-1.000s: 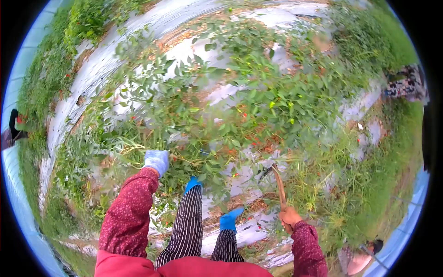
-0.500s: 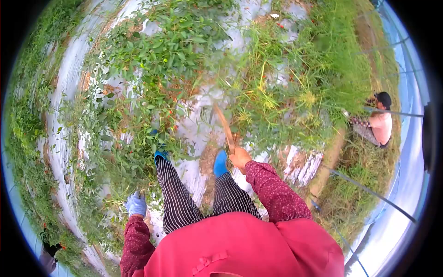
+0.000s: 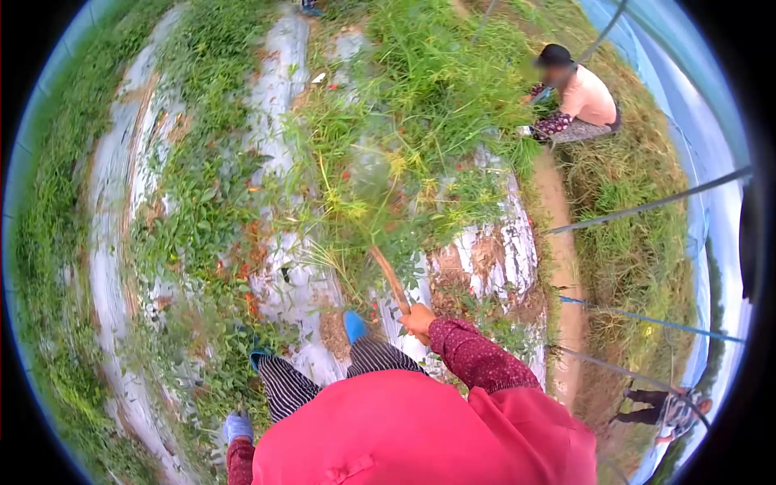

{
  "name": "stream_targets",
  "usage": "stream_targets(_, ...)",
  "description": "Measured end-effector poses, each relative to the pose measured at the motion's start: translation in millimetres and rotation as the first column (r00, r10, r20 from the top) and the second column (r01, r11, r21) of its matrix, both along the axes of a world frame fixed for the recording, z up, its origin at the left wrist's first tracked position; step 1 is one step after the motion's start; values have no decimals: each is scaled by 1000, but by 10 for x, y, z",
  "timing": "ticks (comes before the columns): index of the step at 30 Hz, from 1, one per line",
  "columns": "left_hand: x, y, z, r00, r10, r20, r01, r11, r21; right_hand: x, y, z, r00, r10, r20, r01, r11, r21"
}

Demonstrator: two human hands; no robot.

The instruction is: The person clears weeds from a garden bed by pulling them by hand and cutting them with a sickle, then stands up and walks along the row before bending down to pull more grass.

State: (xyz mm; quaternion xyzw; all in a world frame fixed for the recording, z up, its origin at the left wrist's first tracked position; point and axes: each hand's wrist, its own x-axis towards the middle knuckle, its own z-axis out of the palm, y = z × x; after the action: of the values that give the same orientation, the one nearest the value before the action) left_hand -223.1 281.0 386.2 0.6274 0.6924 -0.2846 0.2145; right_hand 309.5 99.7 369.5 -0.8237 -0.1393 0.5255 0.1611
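Observation:
My bare right hand (image 3: 418, 321) is closed around the wooden handle (image 3: 390, 279) of a long-handled tool. The handle slants up and left into tall grass (image 3: 356, 210), where its far end is hidden. Low on the left is my left hand (image 3: 238, 427) in a pale blue-violet glove, beside leafy green plants (image 3: 214, 388). Its fingers are small and partly hidden, so I cannot tell whether they grip anything. My blue shoe (image 3: 354, 326) stands on the ground between strips of silvery plastic sheeting (image 3: 311, 283).
A person (image 3: 586, 97) in a black cap crouches at the upper right by the weeds. Another person (image 3: 675, 412) stands at the lower right. Tight ropes (image 3: 647, 323) cross the right side near a blue net (image 3: 671, 113). Plant rows (image 3: 202, 194) with red peppers run on the left.
My view has shifted, so the crouching person appears higher and further left. A second person has come into view. The handle now reaches into the grass, and my left hand sits lower in view.

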Motion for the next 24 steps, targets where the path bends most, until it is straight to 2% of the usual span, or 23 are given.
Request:
stream_targets(1, 5, 28, -31, 999, -30, 21, 29, 999, 22, 30, -104, 89, 999, -50, -11, 50, 998, 41)
stream_targets(3, 93, 146, -33, 970, 162, 182, -163, 987, -9, 70, -202, 257, 993, -113, -14, 114, 988, 109)
stream_targets(5, 185, 216, 9, 966, 129, 224, -143, 989, 46, 61, -270, 353, 947, -305, -101, 319, 933, 169)
stream_targets(6, 234, 239, 53, 961, 114, 252, -139, 987, 81, 69, -312, 324, 944, -315, -102, 329, 926, 185)
stream_targets(7, 67, 347, -272, 954, 157, 255, -191, 975, 114, 101, -320, 305, 937, -328, -116, 347, 911, 222)
stream_targets(9, -271, 531, -767, 977, -185, 106, 169, 975, 147, 163, -335, 196, 929, -356, -99, 370, 887, 275)
stream_targets(10, -94, 571, -589, 937, -348, 23, 340, 926, 165, 199, -321, 227, 930, -354, -97, 366, 883, 295)
stream_targets(11, 89, 553, -418, 991, -91, 100, 78, 989, 129, 221, -329, 262, 930, -358, -77, 362, 866, 344)
stream_targets(12, 102, 584, -397, 990, -92, 103, 77, 987, 141, 229, -334, 343, 929, -365, -59, 358, 849, 388)
stream_targets(14, 96, 636, -350, 981, 77, 179, -81, 997, 12, 213, -374, 422, 934, -358, -4, 336, 871, 359)
stream_targets(15, 262, 564, -200, 997, -40, 66, 35, 997, 67, 140, -445, 394, 929, -331, 166, 228, 865, 447)
stream_targets(16, 379, 538, -43, 997, -37, 67, 32, 997, 73, 77, -504, 374, 891, -310, 333, 105, 852, 513)
stream_targets(17, 496, 539, 95, 998, -62, 15, 62, 998, 4, 24, -550, 431, 867, -274, 417, 28, 861, 508)
stream_targets(18, 537, 538, 162, 995, -90, -38, 87, 994, -72, -14, -564, 379, 867, -273, 416, 25, 859, 511)
stream_targets(19, 509, 556, 34, 990, -110, -91, 95, 983, -157, -49, -573, 288, 905, -299, 304, 120, 863, 491)
stream_targets(20, 394, 533, -21, 989, -110, -96, 94, 983, -156, -80, -587, 198, 927, -327, 184, 214, 863, 458)
stream_targets(21, 360, 529, -41, 999, -42, -22, 38, 988, -152, -121, -503, 374, 915, -402, 42, 340, 822, 456)
stream_targets(22, 330, 530, -62, 998, 27, 53, -18, 988, -151, -93, -410, 377, 915, -401, 41, 339, 820, 462)
stream_targets(23, 293, 503, -86, 995, -18, 98, 24, 998, -65, -63, -336, 376, 915, -401, 54, 331, 818, 471)
stream_targets(24, -207, 684, -601, 927, -201, 316, 243, 965, -98, -82, -293, 374, 913, -402, 62, 329, 818, 471)
